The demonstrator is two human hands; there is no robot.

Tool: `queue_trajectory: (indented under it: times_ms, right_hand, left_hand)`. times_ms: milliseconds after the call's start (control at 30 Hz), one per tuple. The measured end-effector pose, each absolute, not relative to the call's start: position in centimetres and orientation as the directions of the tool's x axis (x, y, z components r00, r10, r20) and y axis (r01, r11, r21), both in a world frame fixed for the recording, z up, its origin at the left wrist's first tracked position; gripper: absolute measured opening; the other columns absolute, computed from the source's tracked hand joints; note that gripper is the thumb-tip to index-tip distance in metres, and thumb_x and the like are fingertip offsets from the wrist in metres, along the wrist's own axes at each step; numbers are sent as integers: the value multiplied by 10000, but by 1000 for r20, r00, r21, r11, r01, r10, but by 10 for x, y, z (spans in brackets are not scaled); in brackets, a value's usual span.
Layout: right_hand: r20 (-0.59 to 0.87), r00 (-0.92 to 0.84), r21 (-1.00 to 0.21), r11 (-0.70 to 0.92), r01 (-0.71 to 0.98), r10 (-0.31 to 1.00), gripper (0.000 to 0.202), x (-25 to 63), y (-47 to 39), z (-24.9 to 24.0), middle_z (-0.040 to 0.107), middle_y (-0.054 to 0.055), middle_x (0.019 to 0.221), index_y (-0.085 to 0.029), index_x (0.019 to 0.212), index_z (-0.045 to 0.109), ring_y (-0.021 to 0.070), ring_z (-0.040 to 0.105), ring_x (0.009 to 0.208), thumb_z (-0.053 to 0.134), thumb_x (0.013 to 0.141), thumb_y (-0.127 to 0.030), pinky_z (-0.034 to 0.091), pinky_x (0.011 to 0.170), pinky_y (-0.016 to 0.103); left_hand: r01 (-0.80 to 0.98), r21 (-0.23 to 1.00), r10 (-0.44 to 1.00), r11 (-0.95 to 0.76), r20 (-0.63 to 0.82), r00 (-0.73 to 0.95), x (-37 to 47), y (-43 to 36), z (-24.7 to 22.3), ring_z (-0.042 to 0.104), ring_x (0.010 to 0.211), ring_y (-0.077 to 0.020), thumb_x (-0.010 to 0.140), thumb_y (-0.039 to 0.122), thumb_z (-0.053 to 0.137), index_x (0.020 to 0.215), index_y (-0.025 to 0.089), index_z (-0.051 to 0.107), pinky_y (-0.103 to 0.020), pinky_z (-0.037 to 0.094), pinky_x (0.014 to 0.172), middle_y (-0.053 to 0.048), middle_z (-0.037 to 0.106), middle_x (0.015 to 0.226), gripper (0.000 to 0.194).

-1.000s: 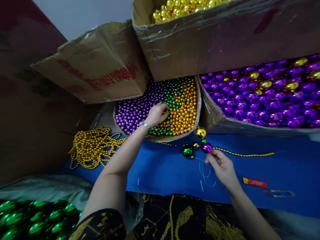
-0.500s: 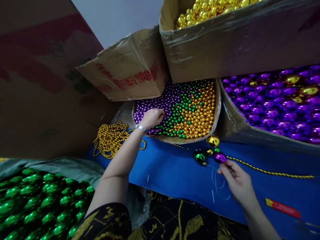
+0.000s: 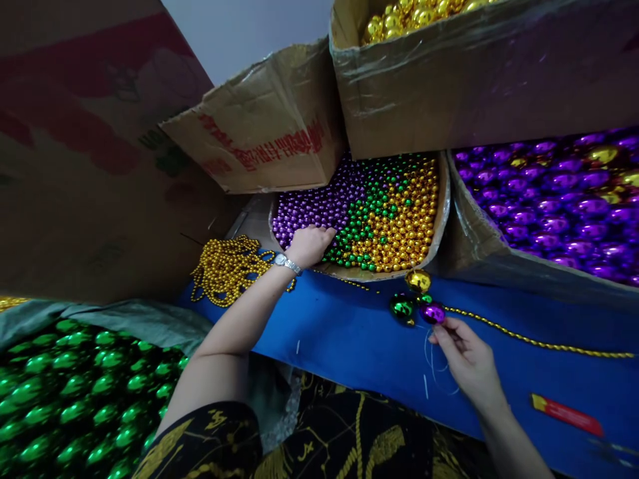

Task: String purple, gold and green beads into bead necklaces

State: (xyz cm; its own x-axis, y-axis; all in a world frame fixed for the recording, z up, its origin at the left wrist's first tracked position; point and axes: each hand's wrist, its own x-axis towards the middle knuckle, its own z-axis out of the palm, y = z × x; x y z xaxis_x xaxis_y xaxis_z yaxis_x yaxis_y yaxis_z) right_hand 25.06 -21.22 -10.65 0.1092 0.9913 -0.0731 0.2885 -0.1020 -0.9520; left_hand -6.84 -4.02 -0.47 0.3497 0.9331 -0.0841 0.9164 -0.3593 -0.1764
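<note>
My left hand (image 3: pixel 310 245) is over the near left part of a box of small round beads (image 3: pixel 399 226) in purple, green and gold. Its fingers are curled and their tips are hidden, so anything in them does not show. With thumb and fingers pinched, my right hand (image 3: pixel 469 356) grips clear thread (image 3: pixel 430 352) just below a shiny purple bead (image 3: pixel 432 313). Clustered with that bead are a large green bead (image 3: pixel 402 307), a large gold bead (image 3: pixel 418 281) and smaller ones. A thin gold bead strand (image 3: pixel 524 337) runs right from the cluster across the blue tabletop (image 3: pixel 339 332).
Gold bead strands (image 3: pixel 227 269) lie heaped left of the bead box. Large purple beads (image 3: pixel 549 206) fill a carton at right, gold balls (image 3: pixel 399 23) one behind, green balls (image 3: pixel 74 392) a container at lower left. A red-handled tool (image 3: pixel 566 414) lies at right.
My left hand has drawn slightly back toward the box's near edge. The bead cluster by my right hand has shifted a little left. The whole view has shifted slightly.
</note>
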Motion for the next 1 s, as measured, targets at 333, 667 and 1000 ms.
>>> queue_trajectory:
  times_ms: [333,667,1000]
  right_hand:
    - [39,-46,-946,52,320,998,247,229,-225,-105,651,32,863,-197,972,647,135,679,723,563,919,-423,534,655,213]
    - [72,-73,-913,95,398,995,240,227,-239,-104,646,23,894,-210,998,646,132,677,728,540,938,-416,530,676,231]
    - [93,-90,-879,124,460,992,276,229,-246,-96,656,41,903,-204,997,647,150,679,726,519,941,-442,535,669,249]
  left_hand:
    - [-193,981,992,38,-14,123,-34,-95,-26,652,753,-115,810,307,680,967,162,696,-262,546,711,-72,700,958,214]
    - [-466,862,969,199,-101,226,-7,-138,-34,666,700,-93,740,252,784,898,130,736,-201,546,665,-77,730,914,205]
    - [-427,889,976,168,-88,200,-11,-151,-29,672,732,-109,740,285,786,910,144,741,-216,538,659,-82,733,924,226]
